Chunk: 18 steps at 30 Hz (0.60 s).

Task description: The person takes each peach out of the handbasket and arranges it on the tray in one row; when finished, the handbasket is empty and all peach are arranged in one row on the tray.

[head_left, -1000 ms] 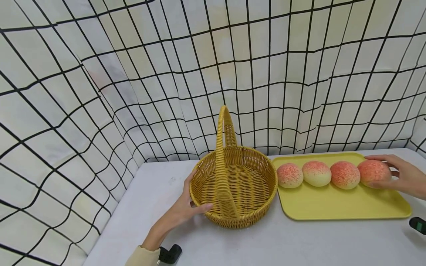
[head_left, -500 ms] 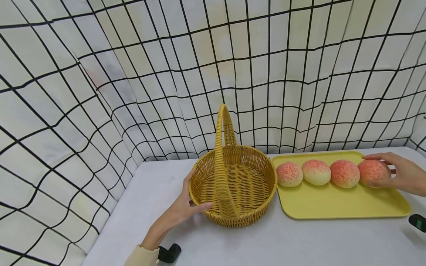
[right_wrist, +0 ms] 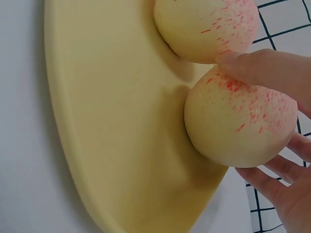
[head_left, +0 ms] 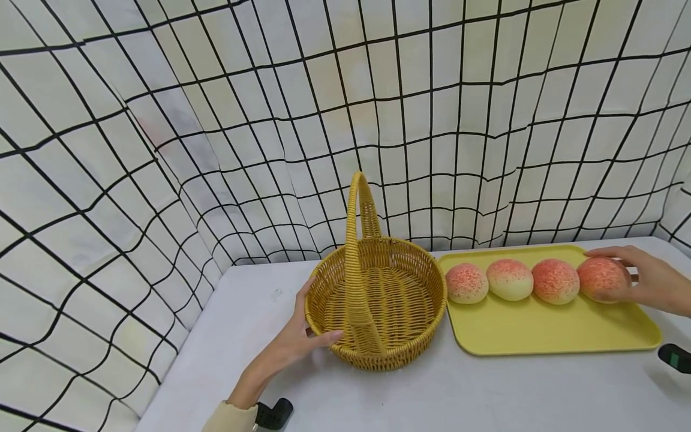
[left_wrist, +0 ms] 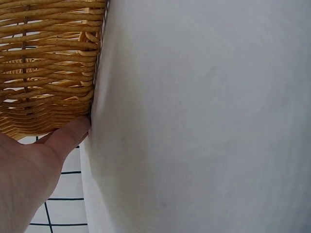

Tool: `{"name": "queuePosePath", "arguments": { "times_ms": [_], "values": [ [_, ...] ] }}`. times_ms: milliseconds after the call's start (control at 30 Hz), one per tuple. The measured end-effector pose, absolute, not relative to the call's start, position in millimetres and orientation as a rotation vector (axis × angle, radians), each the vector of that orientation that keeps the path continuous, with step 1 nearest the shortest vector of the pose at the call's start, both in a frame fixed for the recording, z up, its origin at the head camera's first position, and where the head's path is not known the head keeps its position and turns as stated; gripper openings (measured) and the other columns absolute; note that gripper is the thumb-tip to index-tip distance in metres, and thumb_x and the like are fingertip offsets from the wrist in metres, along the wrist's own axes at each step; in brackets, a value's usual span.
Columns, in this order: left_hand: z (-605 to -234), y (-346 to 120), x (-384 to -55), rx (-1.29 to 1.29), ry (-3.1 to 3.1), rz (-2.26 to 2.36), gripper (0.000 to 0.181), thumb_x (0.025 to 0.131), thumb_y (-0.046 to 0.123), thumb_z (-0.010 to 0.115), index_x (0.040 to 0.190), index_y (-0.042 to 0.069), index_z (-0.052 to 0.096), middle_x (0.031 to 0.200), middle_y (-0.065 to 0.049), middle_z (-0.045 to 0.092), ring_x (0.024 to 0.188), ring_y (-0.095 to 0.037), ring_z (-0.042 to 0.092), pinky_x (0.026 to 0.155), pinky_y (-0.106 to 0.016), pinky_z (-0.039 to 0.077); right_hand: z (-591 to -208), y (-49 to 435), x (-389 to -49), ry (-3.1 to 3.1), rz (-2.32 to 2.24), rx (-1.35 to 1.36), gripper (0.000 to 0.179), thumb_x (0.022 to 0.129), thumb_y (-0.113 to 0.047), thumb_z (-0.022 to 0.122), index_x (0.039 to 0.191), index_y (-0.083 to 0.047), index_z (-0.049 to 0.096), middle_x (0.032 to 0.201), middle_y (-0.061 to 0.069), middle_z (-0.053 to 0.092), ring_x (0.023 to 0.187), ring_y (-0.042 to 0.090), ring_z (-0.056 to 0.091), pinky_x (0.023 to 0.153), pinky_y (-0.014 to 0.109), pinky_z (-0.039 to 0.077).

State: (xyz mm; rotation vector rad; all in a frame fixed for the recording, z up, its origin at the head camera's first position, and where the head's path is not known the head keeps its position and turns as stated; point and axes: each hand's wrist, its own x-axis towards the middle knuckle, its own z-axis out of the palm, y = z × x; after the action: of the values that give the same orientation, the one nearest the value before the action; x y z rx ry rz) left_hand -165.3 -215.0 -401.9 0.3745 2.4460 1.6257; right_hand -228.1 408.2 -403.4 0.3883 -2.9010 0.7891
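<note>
A yellow wicker basket (head_left: 399,354) with a tall arched handle stands upright on the white table. My left hand (head_left: 299,336) holds its left side, the thumb lying across the front rim; in the left wrist view a finger reaches the basket's lower edge. To the right, a row of several pink-and-cream peaches lies along a yellow tray (head_left: 540,336). My right hand (head_left: 648,279) grips the rightmost peach (head_left: 601,279), thumb on the near side and fingers on the far side. In the right wrist view this peach (right_wrist: 238,121) sits low over the tray, close beside its neighbour (right_wrist: 204,29).
The other peaches are a speckled one (head_left: 466,283), a paler one (head_left: 510,279) and a redder one (head_left: 556,281). Behind the table rises a white cloth wall with a black grid (head_left: 432,120). The basket's right side nearly meets the tray's left edge.
The view has shifted slightly. Both hands keep their places on the basket and the rightmost peach, and nothing else has visibly moved.
</note>
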Motion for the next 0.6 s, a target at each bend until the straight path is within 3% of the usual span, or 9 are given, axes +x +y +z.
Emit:
{"name": "queuePosePath", "arguments": {
  "times_ms": [133,233,333,433,533,600],
  "values": [
    [-403,-216,-165,0.393,2.448,1.62,0.125,0.087,0.034,0.084,0.167,0.024,-0.012,0.169,-0.029,0.011,0.153,-0.049,0.025,0.119,-0.062,0.029,-407,412,-228,-2.897,0.921,0.373,0.077,0.086,-0.008,0.087,0.141,0.017,0.039,0.138,0.041,0.039,0.109,0.057,0.046,0.077,0.051,0.057],
    [-402,-215,-166,0.386,2.445,1.622,0.124,0.088,0.033,0.084,0.167,0.025,-0.01,0.169,-0.028,0.011,0.153,-0.048,0.025,0.119,-0.061,0.03,-411,414,-225,-2.888,0.963,0.322,0.075,0.09,-0.009,0.083,0.142,0.018,0.036,0.139,0.042,0.038,0.109,0.058,0.044,0.083,0.071,0.049],
    [-402,-214,-167,0.379,2.439,1.624,0.122,0.088,0.033,0.084,0.167,0.026,-0.009,0.17,-0.026,0.011,0.154,-0.046,0.025,0.119,-0.059,0.031,-413,414,-223,-2.878,0.984,0.258,0.075,0.092,-0.011,0.081,0.144,0.018,0.035,0.14,0.043,0.037,0.11,0.058,0.042,0.085,0.073,0.046],
    [-402,-214,-169,0.388,2.439,1.62,0.122,0.088,0.032,0.084,0.167,0.025,-0.01,0.169,-0.027,0.011,0.153,-0.046,0.026,0.119,-0.059,0.032,-413,414,-222,-2.871,0.995,0.229,0.076,0.092,-0.014,0.082,0.145,0.016,0.035,0.141,0.043,0.035,0.111,0.059,0.041,0.083,0.067,0.048],
    [-401,-214,-170,0.399,2.445,1.61,0.123,0.088,0.034,0.083,0.167,0.024,-0.011,0.169,-0.029,0.012,0.153,-0.047,0.027,0.119,-0.06,0.032,-415,414,-221,-2.852,0.994,0.229,0.076,0.092,-0.014,0.083,0.144,0.015,0.037,0.141,0.041,0.037,0.11,0.055,0.044,0.08,0.053,0.052],
    [-401,-213,-170,0.404,2.446,1.611,0.123,0.088,0.034,0.083,0.167,0.024,-0.011,0.168,-0.03,0.013,0.152,-0.048,0.028,0.119,-0.06,0.032,-418,416,-221,-2.818,0.993,0.244,0.073,0.092,-0.014,0.082,0.144,0.013,0.038,0.14,0.032,0.043,0.113,0.035,0.049,0.081,0.032,0.051]
  ]
}}
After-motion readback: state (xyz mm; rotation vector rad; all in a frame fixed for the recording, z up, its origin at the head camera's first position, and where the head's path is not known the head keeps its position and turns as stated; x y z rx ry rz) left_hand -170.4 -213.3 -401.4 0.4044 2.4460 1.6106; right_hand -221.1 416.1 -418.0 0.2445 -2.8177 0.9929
